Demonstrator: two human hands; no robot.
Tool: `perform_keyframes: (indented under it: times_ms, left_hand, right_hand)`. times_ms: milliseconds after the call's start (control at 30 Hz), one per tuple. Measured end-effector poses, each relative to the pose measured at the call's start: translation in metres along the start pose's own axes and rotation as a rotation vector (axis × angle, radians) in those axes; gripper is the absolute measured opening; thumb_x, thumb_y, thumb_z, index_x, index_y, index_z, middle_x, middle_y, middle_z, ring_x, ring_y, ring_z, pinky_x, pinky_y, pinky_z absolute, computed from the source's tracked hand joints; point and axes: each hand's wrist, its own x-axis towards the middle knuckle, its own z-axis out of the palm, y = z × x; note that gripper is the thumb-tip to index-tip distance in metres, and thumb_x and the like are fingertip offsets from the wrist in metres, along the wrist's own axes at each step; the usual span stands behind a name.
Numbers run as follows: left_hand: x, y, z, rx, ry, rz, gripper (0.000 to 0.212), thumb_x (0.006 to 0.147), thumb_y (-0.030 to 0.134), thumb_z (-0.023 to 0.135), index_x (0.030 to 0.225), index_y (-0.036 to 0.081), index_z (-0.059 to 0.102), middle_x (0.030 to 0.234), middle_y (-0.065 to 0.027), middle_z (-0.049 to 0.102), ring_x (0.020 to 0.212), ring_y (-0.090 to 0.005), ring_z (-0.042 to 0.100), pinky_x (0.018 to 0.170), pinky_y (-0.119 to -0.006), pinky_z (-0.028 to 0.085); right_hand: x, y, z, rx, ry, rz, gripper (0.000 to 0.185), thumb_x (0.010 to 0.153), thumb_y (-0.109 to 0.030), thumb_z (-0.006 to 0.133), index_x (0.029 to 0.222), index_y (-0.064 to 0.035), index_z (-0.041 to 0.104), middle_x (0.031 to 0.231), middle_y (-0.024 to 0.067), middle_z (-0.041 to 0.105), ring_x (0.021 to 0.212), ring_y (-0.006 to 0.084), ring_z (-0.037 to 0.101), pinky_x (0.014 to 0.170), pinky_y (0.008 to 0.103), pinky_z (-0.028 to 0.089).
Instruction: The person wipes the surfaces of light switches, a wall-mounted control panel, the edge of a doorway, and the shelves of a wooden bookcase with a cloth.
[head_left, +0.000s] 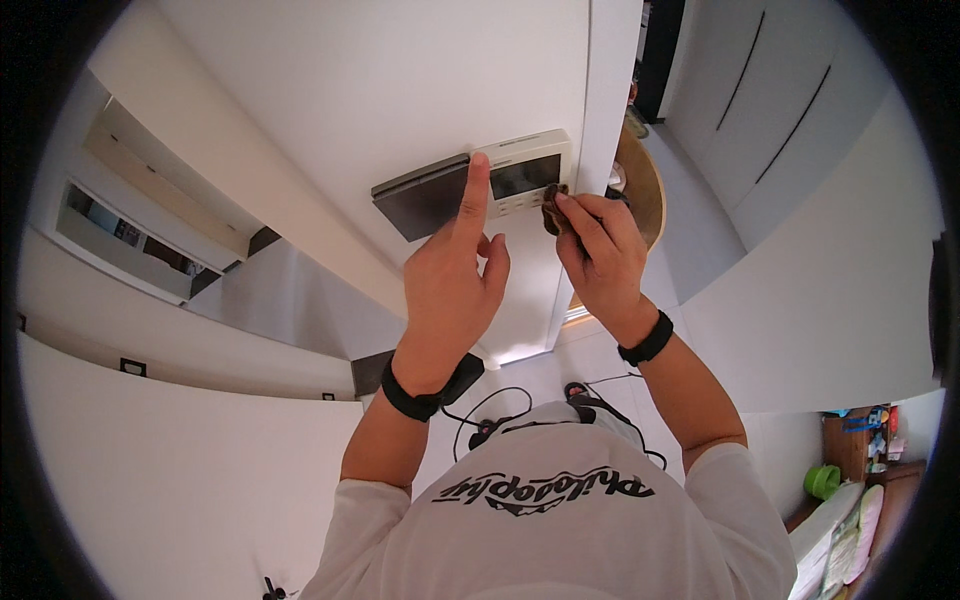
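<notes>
A white wall-mounted panel (527, 172) with a dark screen and a row of small buttons is fixed to the wall in front of me. Joined to its left side is a dark grey panel or cover (424, 199). My left hand (457, 277) has its index finger raised, the tip at the seam between the two, the thumb apart and nothing held. My right hand (606, 255) pinches a crumpled dark brown cloth (554, 210) at the lower right corner of the white panel. Both wrists wear black bands.
Just right of the panel runs the wall's edge (609, 90), with a curved wooden piece of furniture (646, 187) behind it. Black cords (491, 394) hang near my feet. A green container (822, 481) stands at the far lower right.
</notes>
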Motion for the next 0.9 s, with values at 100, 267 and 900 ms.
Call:
perform_keyframes:
  times_ms: [100, 267, 900]
  left_hand:
    - [0.001, 0.000, 0.000, -0.006, -0.007, 0.009, 0.087, 0.087, -0.002, 0.064, 0.163, 0.018, 0.027, 0.069, -0.0067, 0.062, 0.058, -0.0202, 0.060, 0.059, -0.032, 0.052]
    - [0.002, -0.003, 0.003, -0.002, 0.091, 0.105, 0.090, 0.079, -0.012, 0.054, 0.161, 0.016, 0.033, 0.073, -0.0075, 0.062, 0.061, -0.0265, 0.059, 0.060, -0.036, 0.052]
    - [-0.002, -0.002, -0.008, -0.062, -0.130, -0.057, 0.093, 0.082, -0.014, 0.045, 0.164, 0.021, 0.022, 0.080, -0.0099, 0.067, 0.071, -0.0266, 0.068, 0.070, -0.035, 0.055]
  right_hand:
    - [0.019, -0.018, 0.005, -0.039, -0.004, -0.099, 0.044, 0.074, -0.004, 0.075, 0.118, -0.0065, 0.070, 0.109, 0.0076, 0.065, 0.088, 0.0249, 0.064, 0.071, 0.0350, 0.055]
    - [0.022, -0.031, 0.015, -0.062, -0.077, -0.210, 0.037, 0.080, -0.010, 0.069, 0.117, -0.0067, 0.070, 0.111, 0.0041, 0.065, 0.090, 0.0229, 0.063, 0.068, 0.0343, 0.053]
    - [0.020, -0.013, -0.007, -0.268, 0.081, -0.001, 0.041, 0.074, -0.005, 0.073, 0.115, -0.0105, 0.072, 0.104, 0.0032, 0.066, 0.087, 0.0239, 0.063, 0.072, 0.0358, 0.054]
